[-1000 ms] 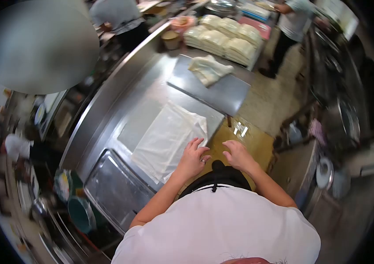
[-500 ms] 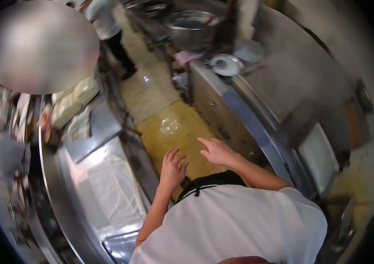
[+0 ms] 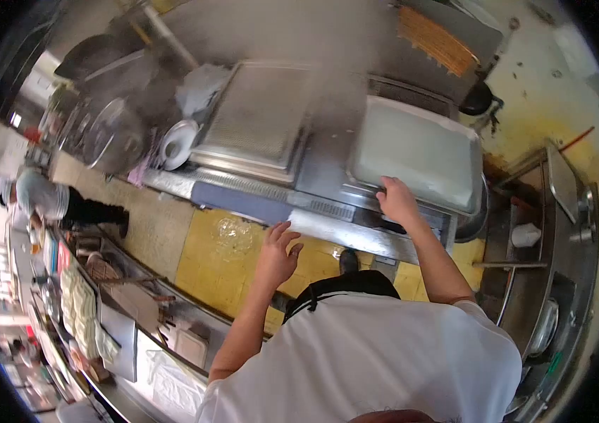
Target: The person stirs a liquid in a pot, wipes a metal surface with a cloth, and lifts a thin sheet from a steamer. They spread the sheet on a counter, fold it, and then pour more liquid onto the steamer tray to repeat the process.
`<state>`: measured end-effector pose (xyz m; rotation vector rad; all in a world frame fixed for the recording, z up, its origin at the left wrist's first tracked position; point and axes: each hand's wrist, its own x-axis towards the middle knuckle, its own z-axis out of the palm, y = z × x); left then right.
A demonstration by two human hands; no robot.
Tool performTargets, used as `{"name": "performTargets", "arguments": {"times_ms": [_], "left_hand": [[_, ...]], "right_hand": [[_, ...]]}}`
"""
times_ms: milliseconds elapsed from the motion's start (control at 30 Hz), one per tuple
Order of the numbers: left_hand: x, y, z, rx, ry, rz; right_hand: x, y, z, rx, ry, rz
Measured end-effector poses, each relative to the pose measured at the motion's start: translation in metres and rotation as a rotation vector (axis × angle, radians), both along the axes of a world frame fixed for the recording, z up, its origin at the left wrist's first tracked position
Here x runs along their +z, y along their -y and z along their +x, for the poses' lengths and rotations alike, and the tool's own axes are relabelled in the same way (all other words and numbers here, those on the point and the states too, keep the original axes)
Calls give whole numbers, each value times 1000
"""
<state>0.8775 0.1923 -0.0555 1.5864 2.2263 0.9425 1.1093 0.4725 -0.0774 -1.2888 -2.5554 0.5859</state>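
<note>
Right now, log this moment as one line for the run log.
left hand: open, in air, touching nothing | right hand: on near rim of white-filled tray, grip unclear | ridged tray: alongside

A cramped commercial kitchen: a yellow tiled floor [image 3: 194, 261], worn in patches, runs between a long steel cooking line [image 3: 257, 201] and a steel work table [image 3: 120, 331] at lower left. The wall [image 3: 546, 84] at right is stained cream and yellow. Haze, perhaps steam, softens the upper middle; bright light shows at far left
</note>
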Motion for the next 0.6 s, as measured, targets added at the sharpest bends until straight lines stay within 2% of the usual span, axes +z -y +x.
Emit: {"name": "performTargets", "arguments": {"times_ms": [100,233,333,433,533,600], "left_hand": [[-5,-66,24,-131,-21,5],[-13,-145,41,-268,7,-25],[-19,-208,45,-308,-42,-74],[-28,-272,54,-371,-260,-82],[-45,-321,70,-419,-531,1],[-71,-347,69,-456,-570,-134]], "right_hand": [[-24,-48,63,-186,8,-49],[-38,-79,126,-312,121,-268],[-40,-89,160,-420,168,-179],[-36,-98,186,-453,7,118],[-31,-111,191,-338,83,508],[-51,-128,197,-292,145,398]]}}
